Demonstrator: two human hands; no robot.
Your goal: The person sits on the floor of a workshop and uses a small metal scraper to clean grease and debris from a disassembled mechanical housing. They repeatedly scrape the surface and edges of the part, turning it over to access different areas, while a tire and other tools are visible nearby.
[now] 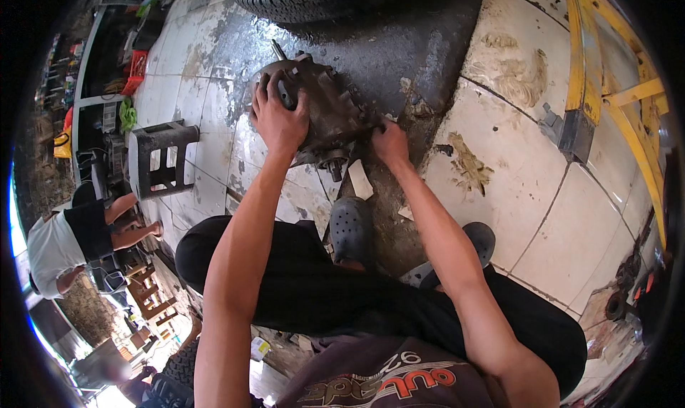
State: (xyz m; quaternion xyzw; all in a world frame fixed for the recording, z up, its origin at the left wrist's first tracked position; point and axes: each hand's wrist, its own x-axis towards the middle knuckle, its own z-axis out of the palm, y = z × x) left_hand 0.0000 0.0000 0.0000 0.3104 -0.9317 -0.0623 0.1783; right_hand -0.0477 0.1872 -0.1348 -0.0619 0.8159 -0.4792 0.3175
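In front of my feet a dark, greasy gearbox (325,98) rests on the floor, with a thin shaft (278,50) sticking out at its far end and a splined stub (334,167) at its near end. My left hand (280,119) lies over its left side, fingers bent around a dark raised part. At the housing's right edge, my right hand (391,143) is closed, its fingers curled against a small projecting part. What exactly those fingertips hold is partly hidden.
Beyond the gearbox lies a tyre (300,1). A yellow metal stand (585,65) is at the right, a dark plastic stool (163,162) at the left. A dirty rag-like scrap (467,164) lies on the tiles. Another person (78,240) bends at far left.
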